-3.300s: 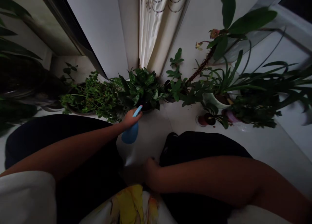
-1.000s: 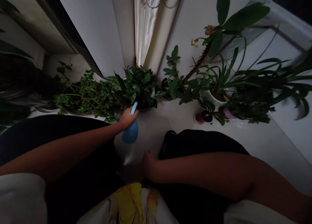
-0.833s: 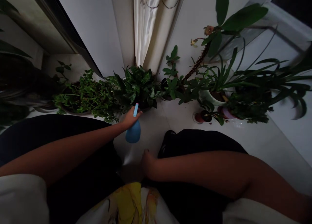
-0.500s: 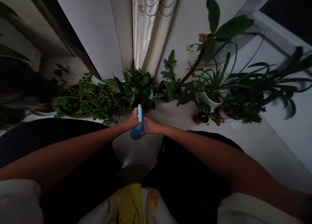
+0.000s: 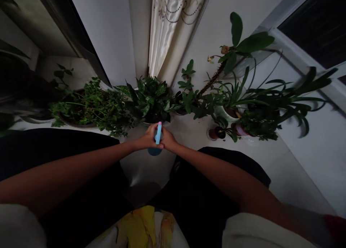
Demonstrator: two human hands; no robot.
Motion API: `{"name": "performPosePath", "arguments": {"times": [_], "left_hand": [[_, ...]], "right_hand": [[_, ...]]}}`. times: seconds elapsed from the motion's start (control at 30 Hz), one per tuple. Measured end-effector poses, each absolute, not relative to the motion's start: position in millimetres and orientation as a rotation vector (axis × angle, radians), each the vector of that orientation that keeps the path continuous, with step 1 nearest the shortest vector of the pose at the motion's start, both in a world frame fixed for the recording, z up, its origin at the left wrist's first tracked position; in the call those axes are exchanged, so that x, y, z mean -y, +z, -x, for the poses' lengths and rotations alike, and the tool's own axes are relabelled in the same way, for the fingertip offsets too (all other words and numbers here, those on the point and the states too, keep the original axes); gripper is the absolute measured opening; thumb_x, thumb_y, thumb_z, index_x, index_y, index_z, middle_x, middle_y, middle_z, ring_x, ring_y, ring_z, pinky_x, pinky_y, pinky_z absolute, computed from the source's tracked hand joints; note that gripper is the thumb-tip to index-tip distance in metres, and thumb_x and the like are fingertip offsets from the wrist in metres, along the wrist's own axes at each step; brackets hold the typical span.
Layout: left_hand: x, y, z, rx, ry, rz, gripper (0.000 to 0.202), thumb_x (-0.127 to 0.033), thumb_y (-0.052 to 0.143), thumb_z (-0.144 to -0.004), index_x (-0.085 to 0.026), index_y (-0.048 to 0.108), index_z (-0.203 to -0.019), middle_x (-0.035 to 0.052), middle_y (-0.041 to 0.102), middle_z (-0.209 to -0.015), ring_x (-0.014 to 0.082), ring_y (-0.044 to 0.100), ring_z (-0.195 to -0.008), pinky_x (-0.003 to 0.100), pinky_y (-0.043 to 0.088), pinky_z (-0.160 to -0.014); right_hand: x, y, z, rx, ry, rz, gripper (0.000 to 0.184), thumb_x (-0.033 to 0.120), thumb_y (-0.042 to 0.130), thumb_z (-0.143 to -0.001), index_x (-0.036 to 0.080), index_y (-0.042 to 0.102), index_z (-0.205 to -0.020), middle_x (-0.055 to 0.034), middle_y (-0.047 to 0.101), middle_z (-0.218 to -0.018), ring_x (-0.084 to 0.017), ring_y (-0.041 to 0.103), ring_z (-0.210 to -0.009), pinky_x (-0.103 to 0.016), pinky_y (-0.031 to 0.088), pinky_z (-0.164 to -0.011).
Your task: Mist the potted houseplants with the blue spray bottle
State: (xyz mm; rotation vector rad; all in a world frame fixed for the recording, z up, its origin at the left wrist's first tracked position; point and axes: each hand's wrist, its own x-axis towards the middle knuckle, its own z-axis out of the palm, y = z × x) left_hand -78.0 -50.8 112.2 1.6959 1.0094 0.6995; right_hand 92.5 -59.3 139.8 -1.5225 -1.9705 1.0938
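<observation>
A small blue spray bottle point(image 5: 156, 147) with a blue trigger head and pink tip is held upright in front of me, just above the white floor. My left hand point(image 5: 147, 138) is wrapped round its neck from the left. My right hand point(image 5: 168, 139) is closed on the bottle from the right, touching the left hand. The nozzle points toward a potted plant with speckled dark green leaves point(image 5: 151, 98) right behind the bottle. My knees in dark trousers sit on either side below the arms.
A row of potted plants lines the wall: a bushy small-leaved one point(image 5: 89, 107) at left, a long-leaved one in a white pot point(image 5: 232, 109) and small pots point(image 5: 216, 132) at right. A cream curtain point(image 5: 167, 28) hangs in the corner. A window frame point(image 5: 297, 50) runs at right.
My right hand rose from between my knees and closed on the bottle beside the left hand. The bottle shifted slightly right and now stands more upright.
</observation>
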Motion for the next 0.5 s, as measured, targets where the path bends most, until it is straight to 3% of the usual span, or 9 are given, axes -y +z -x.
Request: {"name": "performPosePath", "arguments": {"times": [0.13,0.27,0.37,0.43,0.5], "left_hand": [[52.9,113.9,90.6,-1.006,0.540,-1.812,0.125,-0.048,0.097,-0.038,-0.017,0.044,-0.146,0.0213,0.043,-0.152,0.0428,0.039,-0.143,0.052,0.028,-0.122],[55.7,124.8,96.5,-1.120,0.408,-1.880,0.089,-0.036,0.095,-0.047,-0.021,0.058,-0.126,0.0133,0.065,-0.131,0.0401,0.055,-0.128,0.058,0.020,-0.122],[54.5,130.8,97.3,-1.195,0.342,-1.928,0.067,-0.033,0.093,-0.052,-0.021,0.062,-0.111,0.0094,0.071,-0.114,0.0385,0.061,-0.120,0.061,0.010,-0.124],[53.8,129.9,97.4,-1.209,0.291,-1.930,0.064,-0.034,0.093,-0.053,-0.019,0.063,-0.108,0.0108,0.071,-0.112,0.0393,0.061,-0.118,0.061,0.012,-0.123],[54.4,125.8,97.5,-1.182,0.265,-1.902,0.077,-0.035,0.094,-0.050,-0.015,0.061,-0.116,0.0162,0.067,-0.123,0.0417,0.058,-0.123,0.059,0.023,-0.121]], "right_hand": [[63.0,145.9,-90.1,2.113,1.077,1.552,0.062,0.024,0.082,-0.064,0.020,0.063,-0.123,-0.0078,0.075,-0.112,-0.031,0.073,-0.103,-0.044,0.058,-0.089],[62.3,150.0,-85.5,2.176,1.105,1.526,0.050,0.018,0.084,-0.065,0.020,0.066,-0.112,-0.0051,0.077,-0.103,-0.025,0.074,-0.097,-0.035,0.057,-0.085],[60.2,152.8,-83.3,2.187,1.086,1.578,0.039,0.017,0.083,-0.068,0.017,0.069,-0.104,-0.0065,0.076,-0.098,-0.024,0.073,-0.091,-0.031,0.055,-0.080],[59.5,152.6,-82.2,2.193,1.136,1.573,0.037,0.015,0.081,-0.070,0.015,0.069,-0.105,-0.0076,0.075,-0.098,-0.023,0.072,-0.089,-0.030,0.054,-0.078],[60.2,149.6,-80.7,2.204,1.220,1.535,0.044,0.013,0.081,-0.069,0.013,0.067,-0.110,-0.0076,0.075,-0.098,-0.021,0.071,-0.086,-0.029,0.054,-0.076]]}}
